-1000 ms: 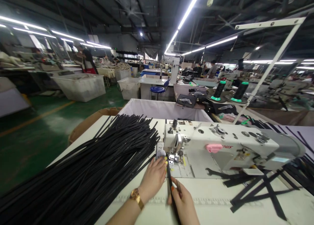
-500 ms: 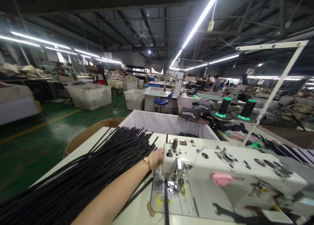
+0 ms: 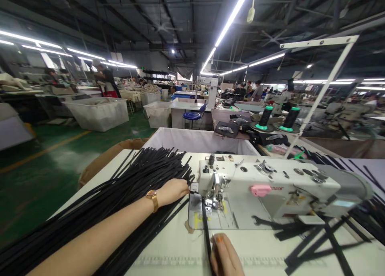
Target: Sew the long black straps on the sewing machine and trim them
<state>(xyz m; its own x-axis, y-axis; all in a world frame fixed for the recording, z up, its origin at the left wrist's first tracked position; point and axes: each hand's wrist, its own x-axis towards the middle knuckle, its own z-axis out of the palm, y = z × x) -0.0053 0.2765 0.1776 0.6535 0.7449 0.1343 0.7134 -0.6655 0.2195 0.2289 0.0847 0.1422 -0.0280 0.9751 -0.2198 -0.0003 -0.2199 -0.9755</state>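
My left hand (image 3: 173, 191), with a gold watch at the wrist, is closed just left of the sewing machine head (image 3: 234, 175). A short dark end shows at its fingertips, beside the pile of long black strips (image 3: 129, 195). One black strip (image 3: 206, 228) runs from under the needle area towards the front edge. My right hand (image 3: 225, 254) is closed around the near part of that strip, below the machine bed.
A white-lined bin (image 3: 192, 137) stands behind the table. Loose black strips (image 3: 313, 240) and a wrench (image 3: 264, 222) lie at the right. Two thread cones (image 3: 265, 117) stand beyond the machine. People work in the background.
My left hand has drawn back left from behind the machine head. My right hand has come into view at the bottom, at the strip. The camera view has shifted.
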